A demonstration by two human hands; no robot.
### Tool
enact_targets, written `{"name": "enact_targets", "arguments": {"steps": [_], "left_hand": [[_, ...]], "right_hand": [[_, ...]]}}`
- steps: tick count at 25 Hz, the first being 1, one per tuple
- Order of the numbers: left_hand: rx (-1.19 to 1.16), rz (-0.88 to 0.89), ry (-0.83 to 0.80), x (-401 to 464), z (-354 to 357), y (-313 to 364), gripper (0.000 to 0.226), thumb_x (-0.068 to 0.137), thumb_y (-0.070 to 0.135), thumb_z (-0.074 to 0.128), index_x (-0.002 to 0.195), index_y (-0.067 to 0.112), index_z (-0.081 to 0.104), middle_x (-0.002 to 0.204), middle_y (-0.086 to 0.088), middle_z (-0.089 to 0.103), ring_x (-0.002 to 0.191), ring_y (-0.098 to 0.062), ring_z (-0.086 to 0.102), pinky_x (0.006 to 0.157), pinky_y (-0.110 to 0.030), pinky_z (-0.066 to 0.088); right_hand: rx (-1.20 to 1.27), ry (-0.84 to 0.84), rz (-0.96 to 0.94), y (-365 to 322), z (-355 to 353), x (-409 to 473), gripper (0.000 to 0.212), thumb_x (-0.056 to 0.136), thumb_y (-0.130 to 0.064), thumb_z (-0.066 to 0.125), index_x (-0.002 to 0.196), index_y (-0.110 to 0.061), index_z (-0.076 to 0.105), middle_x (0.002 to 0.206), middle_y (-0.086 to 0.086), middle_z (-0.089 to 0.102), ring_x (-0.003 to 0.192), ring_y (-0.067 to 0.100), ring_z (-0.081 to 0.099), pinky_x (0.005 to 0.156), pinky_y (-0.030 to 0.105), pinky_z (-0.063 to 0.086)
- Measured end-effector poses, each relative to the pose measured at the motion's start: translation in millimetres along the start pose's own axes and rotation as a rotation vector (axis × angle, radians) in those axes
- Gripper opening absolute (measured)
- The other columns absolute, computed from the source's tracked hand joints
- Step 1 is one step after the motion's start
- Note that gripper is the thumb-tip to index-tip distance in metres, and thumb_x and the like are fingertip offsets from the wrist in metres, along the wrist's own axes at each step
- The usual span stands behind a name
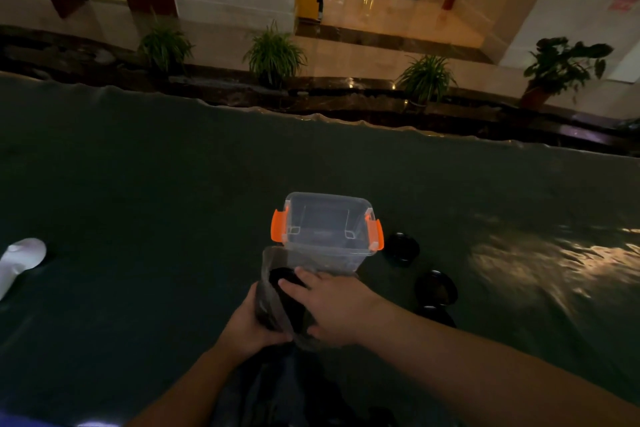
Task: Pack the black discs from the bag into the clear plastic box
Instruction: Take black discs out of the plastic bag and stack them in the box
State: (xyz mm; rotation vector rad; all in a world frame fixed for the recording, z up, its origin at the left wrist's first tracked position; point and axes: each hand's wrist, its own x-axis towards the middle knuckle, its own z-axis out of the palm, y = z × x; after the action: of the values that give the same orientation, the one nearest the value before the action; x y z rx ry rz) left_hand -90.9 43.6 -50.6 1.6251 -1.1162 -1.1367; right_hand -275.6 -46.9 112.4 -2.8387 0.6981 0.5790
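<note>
A clear plastic box (327, 230) with orange side latches stands open on the dark green cloth. Just in front of it I hold a translucent plastic bag (273, 302) with black discs (282, 276) showing at its mouth. My left hand (247, 326) grips the bag's lower left side. My right hand (329, 305) reaches into the bag's mouth, fingers on the top disc; whether they grip it is unclear. Two black discs (401, 248) (436, 288) lie on the cloth right of the box, and a third (438, 315) is partly hidden behind my right forearm.
A white object (20, 258) lies at the left edge of the cloth-covered table (138, 201). Beyond the table's far edge are potted plants (273, 55) on a dark ledge and a tiled lobby floor. Light glare marks the cloth at right.
</note>
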Motion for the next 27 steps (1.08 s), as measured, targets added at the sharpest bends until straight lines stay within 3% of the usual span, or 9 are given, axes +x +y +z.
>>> {"name": "enact_targets", "arguments": {"steps": [5, 9, 12, 15, 17, 22, 25, 27], "left_hand": [[0.107, 0.004, -0.010, 1.0, -4.9, 17.8, 0.100, 0.046, 0.024, 0.098, 0.128, 0.046, 0.044, 0.117, 0.014, 0.072, 0.112, -0.007, 0.066, 0.100, -0.044, 0.053], [0.478, 0.054, -0.056, 6.7, -24.9, 41.1, 0.106, 0.047, 0.045, 0.087, 0.140, 0.040, 0.036, 0.133, 0.003, 0.056, 0.121, -0.018, 0.056, 0.106, -0.044, 0.046], [0.883, 0.080, -0.153, 7.4, -38.6, 50.3, 0.109, 0.051, 0.060, 0.073, 0.146, 0.040, 0.022, 0.139, 0.001, 0.045, 0.124, -0.027, 0.047, 0.107, -0.046, 0.042], [1.159, 0.060, -0.209, 1.0, -40.5, 47.4, 0.104, 0.064, 0.054, 0.075, 0.148, 0.042, 0.015, 0.144, 0.000, 0.037, 0.128, -0.034, 0.039, 0.097, -0.056, 0.049], [1.298, 0.071, -0.211, -4.2, -37.2, 42.7, 0.098, 0.073, 0.044, 0.075, 0.148, 0.041, 0.012, 0.149, -0.003, 0.033, 0.132, -0.036, 0.034, 0.093, -0.057, 0.050], [1.379, 0.146, -0.223, -9.1, -27.8, 36.6, 0.088, 0.084, 0.033, 0.066, 0.154, 0.030, 0.013, 0.159, -0.004, 0.028, 0.143, -0.033, 0.025, 0.104, -0.053, 0.042], [1.320, 0.153, -0.203, -6.5, -32.3, 31.1, 0.085, 0.085, 0.035, 0.063, 0.155, 0.022, 0.017, 0.163, -0.005, 0.024, 0.151, -0.029, 0.016, 0.115, -0.047, 0.034], [1.274, 0.139, -0.201, -6.8, -40.2, 28.8, 0.092, 0.084, 0.042, 0.066, 0.157, 0.019, 0.015, 0.165, -0.007, 0.019, 0.153, -0.029, 0.009, 0.122, -0.044, 0.025]], "right_hand": [[0.060, -0.002, -0.036, 4.7, 9.8, 3.7, 0.085, 0.095, -0.045, 0.057, 0.157, -0.041, -0.002, 0.170, 0.008, 0.003, 0.148, 0.037, 0.028, 0.110, 0.053, 0.039], [0.061, 0.092, -0.103, 8.5, 16.1, 6.2, 0.081, 0.098, -0.030, 0.055, 0.158, -0.041, 0.001, 0.170, 0.003, -0.005, 0.150, 0.032, 0.023, 0.109, 0.050, 0.041], [0.035, 0.128, -0.120, 9.3, 28.9, 9.2, 0.088, 0.097, -0.024, 0.060, 0.157, -0.043, -0.002, 0.170, 0.001, -0.010, 0.154, 0.028, 0.007, 0.118, 0.052, 0.028], [-0.004, 0.094, -0.171, 8.4, 48.9, 15.7, 0.085, 0.099, -0.039, 0.056, 0.160, -0.033, -0.003, 0.169, 0.005, -0.009, 0.155, 0.024, -0.007, 0.123, 0.045, 0.009], [0.021, 0.063, -0.182, 6.2, 64.5, 19.9, 0.078, 0.102, -0.039, 0.047, 0.161, -0.022, -0.001, 0.170, 0.007, -0.007, 0.155, 0.023, -0.008, 0.122, 0.037, 0.002], [0.094, 0.086, -0.214, 1.9, 104.2, 28.3, 0.070, 0.103, -0.030, 0.045, 0.161, -0.009, 0.011, 0.169, 0.012, 0.004, 0.155, 0.027, 0.002, 0.124, 0.037, 0.002], [0.082, 0.106, -0.243, 1.4, 114.4, 37.8, 0.067, 0.102, -0.029, 0.042, 0.160, -0.010, 0.015, 0.169, 0.014, 0.009, 0.155, 0.029, 0.005, 0.123, 0.037, -0.005], [0.042, 0.120, -0.252, 3.2, 115.8, 45.2, 0.067, 0.099, -0.030, 0.034, 0.161, -0.015, 0.014, 0.169, 0.012, 0.007, 0.155, 0.029, 0.004, 0.126, 0.042, 0.004]]}}
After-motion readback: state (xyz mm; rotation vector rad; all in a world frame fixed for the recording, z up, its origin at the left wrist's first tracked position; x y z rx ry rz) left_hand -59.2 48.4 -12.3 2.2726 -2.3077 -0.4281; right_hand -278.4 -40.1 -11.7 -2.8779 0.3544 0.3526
